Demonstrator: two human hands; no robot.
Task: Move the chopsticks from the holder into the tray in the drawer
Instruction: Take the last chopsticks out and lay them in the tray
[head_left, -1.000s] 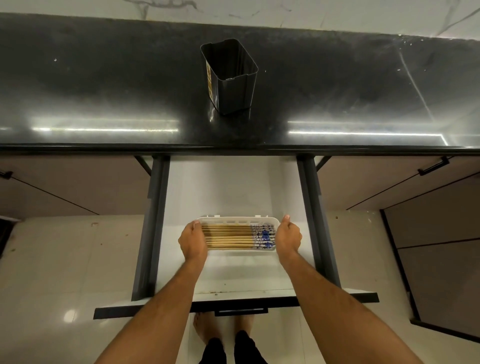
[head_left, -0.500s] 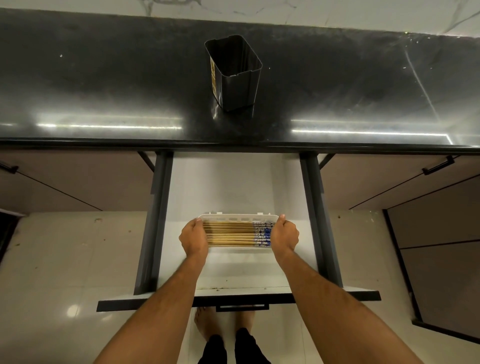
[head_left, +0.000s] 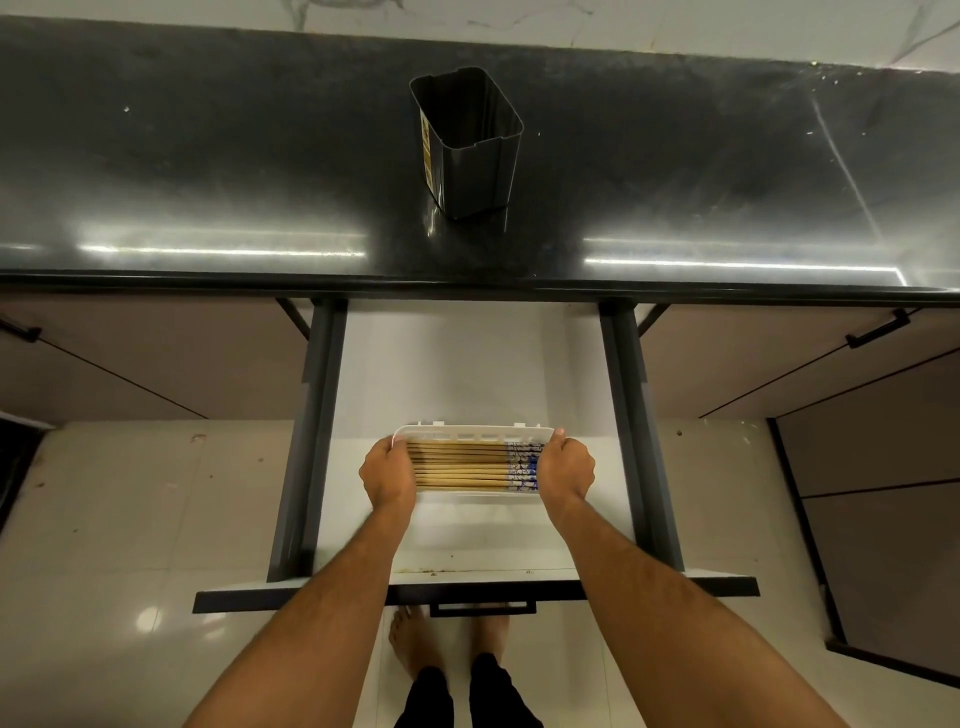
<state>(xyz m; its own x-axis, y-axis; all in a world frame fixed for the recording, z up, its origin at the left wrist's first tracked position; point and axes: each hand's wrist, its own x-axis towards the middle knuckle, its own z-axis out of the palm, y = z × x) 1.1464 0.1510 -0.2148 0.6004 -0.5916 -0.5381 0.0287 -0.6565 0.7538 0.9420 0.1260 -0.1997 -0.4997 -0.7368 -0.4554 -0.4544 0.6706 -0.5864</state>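
1. Your left hand is curled round the left end of the white tray, with the thumb over the far corner.
2. Your right hand is curled round the right end of the tray in the same way.
3. The chopsticks lie flat in the tray, right between your two hands. They run from left to right in a neat row.
4. The blue and white ends of the chopsticks point right and touch your right hand. The plain wood ends sit by your left hand.
5. The tray rests on the white floor of the open drawer, toward its near end.
6. The black holder stands upright on the dark counter, far from the tray. No chopsticks stick out of it.
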